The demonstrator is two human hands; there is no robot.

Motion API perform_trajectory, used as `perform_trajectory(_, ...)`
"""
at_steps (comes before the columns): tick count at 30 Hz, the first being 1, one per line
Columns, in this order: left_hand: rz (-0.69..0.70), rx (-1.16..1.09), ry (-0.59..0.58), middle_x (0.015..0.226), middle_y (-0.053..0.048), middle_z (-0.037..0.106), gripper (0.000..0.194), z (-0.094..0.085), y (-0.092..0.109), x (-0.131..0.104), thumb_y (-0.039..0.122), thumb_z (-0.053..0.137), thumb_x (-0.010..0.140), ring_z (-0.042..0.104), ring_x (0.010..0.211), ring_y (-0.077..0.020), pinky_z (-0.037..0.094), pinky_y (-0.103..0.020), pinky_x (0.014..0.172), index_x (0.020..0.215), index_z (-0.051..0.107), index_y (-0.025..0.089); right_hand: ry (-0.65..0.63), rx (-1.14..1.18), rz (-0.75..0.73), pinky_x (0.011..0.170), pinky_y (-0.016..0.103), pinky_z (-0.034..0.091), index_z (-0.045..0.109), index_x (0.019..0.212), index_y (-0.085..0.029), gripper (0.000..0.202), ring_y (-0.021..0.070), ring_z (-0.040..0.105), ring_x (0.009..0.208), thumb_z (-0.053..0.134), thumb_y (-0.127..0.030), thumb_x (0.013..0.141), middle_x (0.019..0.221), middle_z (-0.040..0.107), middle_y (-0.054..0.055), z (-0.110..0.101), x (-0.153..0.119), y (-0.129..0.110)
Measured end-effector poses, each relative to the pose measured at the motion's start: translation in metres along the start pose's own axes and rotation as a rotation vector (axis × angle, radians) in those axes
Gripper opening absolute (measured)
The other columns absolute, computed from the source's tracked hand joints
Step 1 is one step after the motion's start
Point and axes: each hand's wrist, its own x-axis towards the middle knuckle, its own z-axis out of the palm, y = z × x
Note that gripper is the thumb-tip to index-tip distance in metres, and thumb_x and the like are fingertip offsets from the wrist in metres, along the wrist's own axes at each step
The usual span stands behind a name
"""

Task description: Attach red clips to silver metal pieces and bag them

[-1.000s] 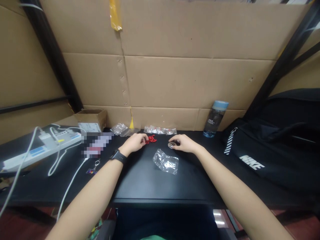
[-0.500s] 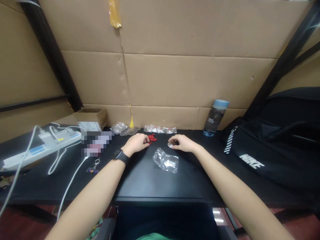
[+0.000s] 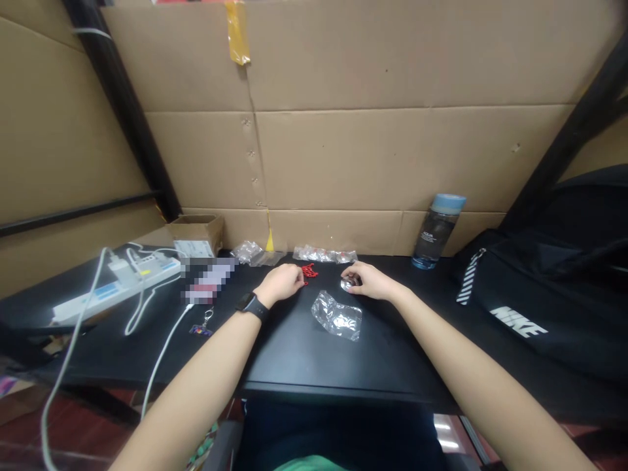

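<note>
A small pile of red pieces (image 3: 309, 270) lies on the black table. My left hand (image 3: 284, 282), with a dark watch on its wrist, touches the pile's left side, its fingers closed; whatever they pinch is too small to make out. To the right, my right hand (image 3: 367, 281) has its fingers curled round a small round silvery object (image 3: 347, 282) resting at the tabletop. A crumpled clear plastic bag (image 3: 338, 316) lies between my forearms, nearer to me than both hands.
Small clear packets (image 3: 324, 254) line the cardboard wall (image 3: 343, 157). On the right are a blue-capped bottle (image 3: 432, 234) and a black bag (image 3: 549, 281). A white power strip (image 3: 118, 288) with cables, an open cardboard box (image 3: 196, 230) and a keychain (image 3: 201, 329) are at left.
The whole view has shifted, so everything appears farther right. Both hands stay at nearly the same places beside the red pieces and on the silvery object.
</note>
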Motion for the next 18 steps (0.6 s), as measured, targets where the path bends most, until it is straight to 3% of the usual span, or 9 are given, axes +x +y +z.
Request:
perform_trajectory(9, -0.036, -0.033, -0.004, 0.091, -0.007, 0.075, 0.012, 0.000, -0.004, -0.001, 0.025, 0.057, 0.094, 0.070, 0.083, -0.0222, 0.048, -0.028, 0.071, 0.089, 0.067, 0.020, 0.004, -0.103, -0.141, 0.099, 0.035, 0.050, 0.071, 0.118, -0.021, 0.041, 0.0253, 0.066, 0.108, 0.075, -0.012, 0.079, 0.118, 0.069, 0.009, -0.004, -0.002, -0.009)
perform_trajectory(14, -0.041, -0.079, 0.022, 0.088, -0.006, 0.074, 0.013, -0.003, -0.001, -0.003, 0.020, 0.050, 0.096, 0.070, 0.080, -0.0195, 0.048, -0.026, 0.069, 0.096, 0.063, 0.020, -0.035, -0.304, -0.097, 0.087, 0.034, 0.053, 0.070, 0.122, -0.026, 0.040, 0.0264, 0.068, 0.105, 0.072, -0.015, 0.083, 0.121, 0.067, 0.008, -0.010, -0.007, -0.022)
perform_trajectory(18, -0.003, -0.136, 0.064, 0.087, -0.003, 0.075, 0.007, -0.007, 0.002, -0.003, 0.021, 0.059, 0.092, 0.070, 0.081, -0.0196, 0.048, -0.026, 0.069, 0.088, 0.063, 0.022, -0.057, -0.401, -0.089, 0.078, 0.031, 0.053, 0.066, 0.131, -0.034, 0.052, 0.0247, 0.070, 0.099, 0.072, -0.017, 0.083, 0.124, 0.064, 0.006, -0.011, -0.009, -0.029)
